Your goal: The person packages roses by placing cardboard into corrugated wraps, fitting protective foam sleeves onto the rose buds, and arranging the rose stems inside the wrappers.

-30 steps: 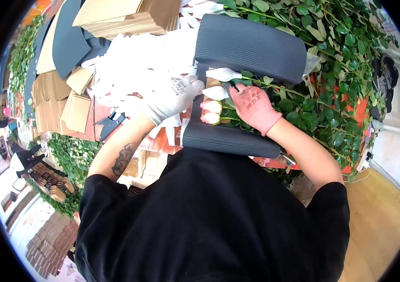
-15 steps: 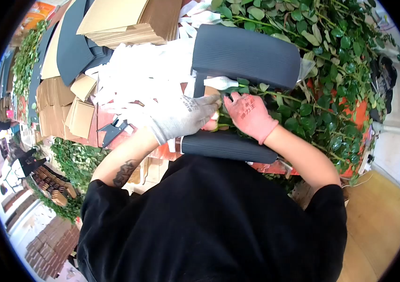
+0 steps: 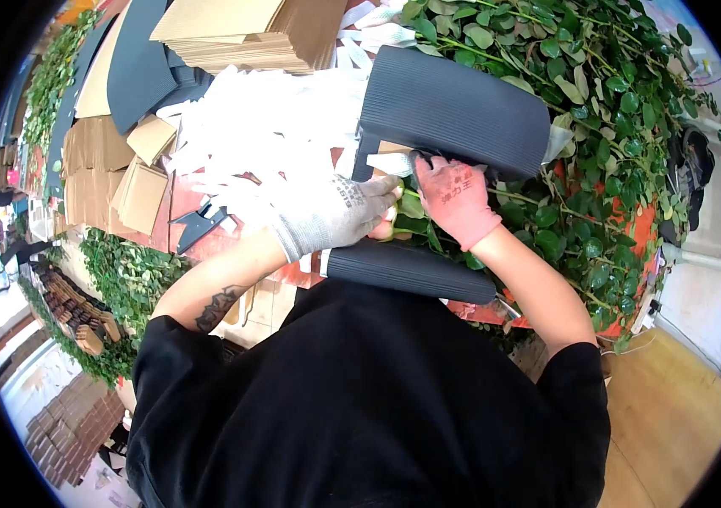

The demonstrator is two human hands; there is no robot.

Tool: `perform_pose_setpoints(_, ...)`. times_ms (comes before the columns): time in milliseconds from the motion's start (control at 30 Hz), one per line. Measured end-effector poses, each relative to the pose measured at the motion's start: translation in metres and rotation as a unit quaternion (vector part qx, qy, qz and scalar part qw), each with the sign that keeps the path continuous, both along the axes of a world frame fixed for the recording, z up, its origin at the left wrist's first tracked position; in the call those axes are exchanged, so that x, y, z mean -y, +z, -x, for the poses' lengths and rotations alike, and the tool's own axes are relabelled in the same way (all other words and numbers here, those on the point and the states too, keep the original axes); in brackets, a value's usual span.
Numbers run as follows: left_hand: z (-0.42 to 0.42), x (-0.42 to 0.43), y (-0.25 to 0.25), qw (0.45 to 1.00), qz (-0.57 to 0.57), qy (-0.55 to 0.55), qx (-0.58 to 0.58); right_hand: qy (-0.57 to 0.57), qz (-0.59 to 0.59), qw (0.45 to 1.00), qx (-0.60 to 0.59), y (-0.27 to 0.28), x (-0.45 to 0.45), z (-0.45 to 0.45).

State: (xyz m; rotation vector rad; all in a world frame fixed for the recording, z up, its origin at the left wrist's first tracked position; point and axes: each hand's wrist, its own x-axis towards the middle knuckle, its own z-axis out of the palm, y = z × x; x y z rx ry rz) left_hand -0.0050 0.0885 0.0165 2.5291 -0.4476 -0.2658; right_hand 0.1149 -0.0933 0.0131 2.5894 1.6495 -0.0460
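Rose point(image 3: 390, 225), pale pink, lies on the table point(image 3: 244, 251) between two dark ribbed rolls, partly hidden by the left hand. Nearest is the black shirt point(image 3: 369, 398) of the person, and just beyond it lies the near roll point(image 3: 411, 273). The left hand point(image 3: 342, 213), in a grey-white glove, reaches over the rose; its fingers are bent and close together against the flower — whether the thumb also pinches it, I cannot tell. The right hand point(image 3: 455, 201), in a pink glove, is just beside, near the green stem point(image 3: 411, 206). Its fingers are bent, and what is between their tips, I cannot tell. To the left of the hands lies a black tool point(image 3: 197, 229), and next to it, farther left, some small cardboard pieces point(image 3: 140, 199). Beyond the hands are the far roll point(image 3: 453, 110) and, at its left, a heap of white strips point(image 3: 267, 127). Farther stands a stack of cardboard point(image 3: 250, 42); many leafy stems point(image 3: 580, 85) spread at the right.
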Motion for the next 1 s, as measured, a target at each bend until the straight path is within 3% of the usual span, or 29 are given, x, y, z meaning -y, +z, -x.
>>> perform_pose_setpoints(133, -0.006, -0.010, 0.007, 0.999, 0.034, -0.004, -0.014, 0.009, 0.044, 0.999, 0.010, 0.002, -0.002, 0.003)
perform_pose_setpoints(200, -0.015, -0.019, -0.008, 0.978, 0.073, 0.101, 0.165, 0.019, 0.069, 0.997, 0.012, 0.001, -0.002, 0.004)
perform_pose_setpoints(233, -0.019, -0.016, 0.001, 0.977, 0.071, 0.164, 0.120, 0.023, 0.083, 0.996, 0.010, 0.001, -0.001, 0.006)
perform_pose_setpoints(400, -0.032, -0.015, -0.028, 0.971, 0.073, 0.173, 0.146, 0.014, 0.107, 0.994, 0.013, -0.001, -0.001, 0.005)
perform_pose_setpoints(600, -0.028, -0.022, -0.032, 0.963, 0.126, 0.211, 0.108, -0.018, 0.042, 0.998, -0.033, -0.008, 0.007, 0.002)
perform_pose_setpoints(733, -0.014, -0.054, -0.041, 0.952, 0.071, 0.262, 0.145, -0.021, 0.031, 0.998, -0.047, -0.011, 0.007, 0.002)
perform_pose_setpoints(800, -0.008, -0.069, -0.004, 0.947, -0.014, 0.318, 0.045, -0.010, 0.042, 0.998, -0.039, -0.014, 0.008, 0.002)
perform_pose_setpoints(933, 0.009, -0.059, 0.017, 0.980, -0.003, 0.201, 0.002, 0.032, 0.042, 0.996, 0.077, -0.029, 0.010, 0.005)
perform_pose_setpoints(967, 0.007, -0.044, 0.018, 0.989, -0.056, 0.123, 0.057, 0.033, 0.063, 0.990, 0.122, -0.038, 0.011, 0.006)
perform_pose_setpoints(1000, -0.005, -0.027, 0.027, 0.995, -0.026, 0.078, 0.056, 0.024, 0.042, 0.997, 0.060, -0.024, 0.007, 0.002)
